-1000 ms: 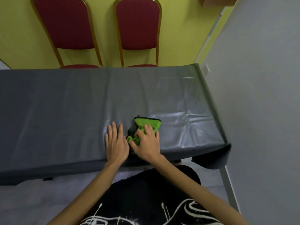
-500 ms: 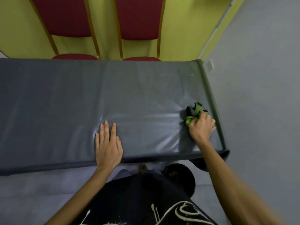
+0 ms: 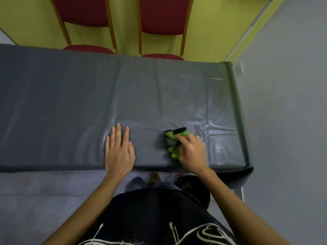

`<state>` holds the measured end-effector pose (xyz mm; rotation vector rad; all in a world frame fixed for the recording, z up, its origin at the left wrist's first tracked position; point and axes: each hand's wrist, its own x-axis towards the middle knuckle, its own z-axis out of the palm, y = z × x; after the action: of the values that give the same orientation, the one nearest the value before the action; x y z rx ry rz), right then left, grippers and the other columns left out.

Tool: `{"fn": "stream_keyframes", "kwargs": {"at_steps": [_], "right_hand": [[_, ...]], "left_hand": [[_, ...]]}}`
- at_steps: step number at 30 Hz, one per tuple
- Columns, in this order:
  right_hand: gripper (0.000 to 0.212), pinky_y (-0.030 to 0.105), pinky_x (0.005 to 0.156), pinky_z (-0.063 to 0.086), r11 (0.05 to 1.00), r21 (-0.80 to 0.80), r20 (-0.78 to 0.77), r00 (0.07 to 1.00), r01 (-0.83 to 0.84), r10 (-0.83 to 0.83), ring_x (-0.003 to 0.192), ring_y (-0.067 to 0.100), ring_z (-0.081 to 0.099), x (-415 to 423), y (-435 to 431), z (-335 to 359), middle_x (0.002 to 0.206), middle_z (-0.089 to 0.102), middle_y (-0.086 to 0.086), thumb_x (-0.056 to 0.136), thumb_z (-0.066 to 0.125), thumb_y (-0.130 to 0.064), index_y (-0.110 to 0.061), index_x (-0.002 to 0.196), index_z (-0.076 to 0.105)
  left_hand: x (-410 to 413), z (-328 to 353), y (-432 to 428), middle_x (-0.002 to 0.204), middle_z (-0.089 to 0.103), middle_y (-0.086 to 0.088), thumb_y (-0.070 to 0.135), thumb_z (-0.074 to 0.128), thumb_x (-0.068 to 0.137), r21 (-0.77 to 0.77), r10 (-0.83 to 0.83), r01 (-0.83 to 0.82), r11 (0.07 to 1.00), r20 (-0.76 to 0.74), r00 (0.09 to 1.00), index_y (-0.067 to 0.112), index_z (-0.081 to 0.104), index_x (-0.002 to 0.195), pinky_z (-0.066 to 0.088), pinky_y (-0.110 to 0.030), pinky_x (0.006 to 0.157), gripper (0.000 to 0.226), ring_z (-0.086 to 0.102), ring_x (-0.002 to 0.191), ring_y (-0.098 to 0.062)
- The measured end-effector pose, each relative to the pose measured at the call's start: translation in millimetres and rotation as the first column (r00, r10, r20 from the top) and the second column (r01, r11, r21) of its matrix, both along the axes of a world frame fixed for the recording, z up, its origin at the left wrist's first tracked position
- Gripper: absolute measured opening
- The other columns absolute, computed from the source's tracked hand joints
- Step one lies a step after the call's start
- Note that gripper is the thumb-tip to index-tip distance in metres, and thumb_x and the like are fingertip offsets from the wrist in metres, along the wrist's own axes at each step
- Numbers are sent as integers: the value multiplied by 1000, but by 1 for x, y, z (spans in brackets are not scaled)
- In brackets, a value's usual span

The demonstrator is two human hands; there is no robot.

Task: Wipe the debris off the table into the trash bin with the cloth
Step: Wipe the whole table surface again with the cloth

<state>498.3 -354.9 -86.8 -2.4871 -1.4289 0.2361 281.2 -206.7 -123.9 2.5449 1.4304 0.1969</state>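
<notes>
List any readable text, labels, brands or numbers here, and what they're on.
No readable text in this view.
On the shirt: white printed loops and strokes along the bottom edge, with no letters that can be made out.
On the cloth: no tag or label shows.
On the wall plate: too small and blurred to read any marking.
On the table and the chairs: plain, no writing.

A function-room sort of place: red banquet chairs [image 3: 164, 16] behind a grey-covered table [image 3: 70, 96]
</notes>
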Motion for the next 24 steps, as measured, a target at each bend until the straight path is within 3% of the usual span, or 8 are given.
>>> {"fn": "stream_keyframes", "kwargs": {"at_steps": [5, 7, 9, 12, 14, 16, 20, 24], "right_hand": [[39, 51, 83, 41, 807, -34, 6, 808, 590, -590, 98, 45, 49, 46, -45, -1, 112, 57, 23, 86, 51, -18, -11, 123, 60], [37, 51, 86, 38, 752, -47, -59, 749, 658, -660, 99, 47, 49, 32, -24, -1, 110, 56, 30, 85, 51, -19, -2, 116, 59], [37, 49, 82, 40, 844, -14, -89, 840, 536, -535, 92, 46, 52, 1, 9, -1, 100, 60, 30, 78, 48, -26, 0, 101, 60], [41, 45, 81, 43, 995, -35, -149, 984, 95, -99, 93, 39, 53, -59, 53, 3, 101, 62, 16, 77, 46, -33, -11, 106, 62], [42, 42, 81, 42, 981, -81, -162, 974, -176, 161, 98, 30, 50, -84, 62, 8, 110, 60, 4, 78, 51, -32, -25, 119, 60], [45, 40, 80, 39, 967, -67, -132, 963, -247, 236, 100, 26, 50, -78, 55, 11, 112, 59, -4, 77, 56, -30, -34, 122, 60], [41, 44, 85, 47, 994, -51, -155, 982, 101, -108, 99, 34, 60, -11, 37, 5, 106, 67, 6, 74, 61, -28, -29, 115, 66], [37, 47, 84, 53, 763, -76, -339, 703, 642, -626, 95, 43, 64, 17, 74, 3, 98, 70, 23, 72, 61, -29, -9, 103, 68]], "left_hand": [[-1, -2, 1, 164, 16, -9, 29, 25, 99, -25, 6, -7, 1000, -11, 1000, 17, 26, 155, 12, -45, 124, 57, 10, 153, -24], [-1, -1, 0, 164, 15, -8, 29, 24, 100, -39, -3, 3, 999, -12, 1000, 17, 24, 155, 11, -44, 124, 57, 8, 153, -24], [-2, 0, 1, 164, 16, -9, 30, 25, 99, -50, -10, 10, 999, -1, 1000, 17, 25, 155, 11, -44, 124, 57, 9, 153, -24], [-5, 2, 7, 164, 17, -10, 29, 29, 95, -110, -35, 38, 993, 27, 999, 16, 28, 154, 13, -46, 123, 61, 10, 152, -26], [-11, 6, 13, 164, 15, -9, 24, 35, 86, -173, -82, 93, 981, 65, 994, 14, 26, 155, 13, -48, 123, 70, 8, 153, -25], [-21, 12, 18, 164, 17, -7, 26, 35, 85, -203, -61, 78, 976, 88, 994, 15, 24, 155, 15, -52, 122, 71, 10, 152, -24], [-56, 23, 45, 163, 18, -12, 17, 46, 95, -248, 182, -158, 956, 75, 980, 20, 27, 154, 8, -56, 120, 62, 8, 153, -29], [-97, 26, 85, 164, 17, -11, 19, 42, 100, -242, 237, -229, 943, 4, 972, 23, 29, 154, 7, -58, 120, 56, 5, 153, -28]]}}
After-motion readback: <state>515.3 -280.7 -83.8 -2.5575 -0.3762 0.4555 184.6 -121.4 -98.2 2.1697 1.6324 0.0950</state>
